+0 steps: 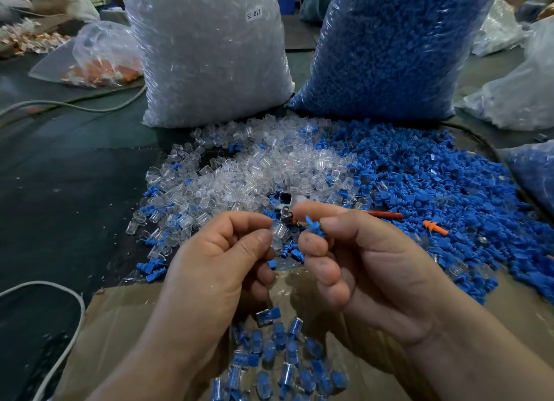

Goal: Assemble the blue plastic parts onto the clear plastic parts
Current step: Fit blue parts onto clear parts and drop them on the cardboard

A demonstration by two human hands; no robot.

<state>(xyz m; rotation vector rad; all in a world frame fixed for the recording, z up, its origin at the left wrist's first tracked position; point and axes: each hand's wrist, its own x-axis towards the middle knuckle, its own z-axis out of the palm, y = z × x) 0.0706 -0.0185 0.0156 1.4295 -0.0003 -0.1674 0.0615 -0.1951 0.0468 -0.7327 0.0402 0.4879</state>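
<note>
My left hand (221, 251) pinches a clear plastic cap (280, 231) between thumb and forefinger. My right hand (359, 257) holds a blue ribbed plug (313, 225) at its fingertips, its tip pointing left toward the cap, a small gap apart. Behind the hands lies a heap of loose clear caps (248, 170) on the left and a heap of loose blue plugs (425, 179) on the right. Below my wrists, several joined clear-and-blue pieces (278, 358) lie in a cardboard box (120, 325).
Two big plastic bags stand at the back: clear parts (207, 53) on the left, blue parts (395, 50) on the right. A metal tool (287, 206), a red pen (386, 215) and an orange plug (434, 227) lie among the parts. A white cable (75, 307) runs at left.
</note>
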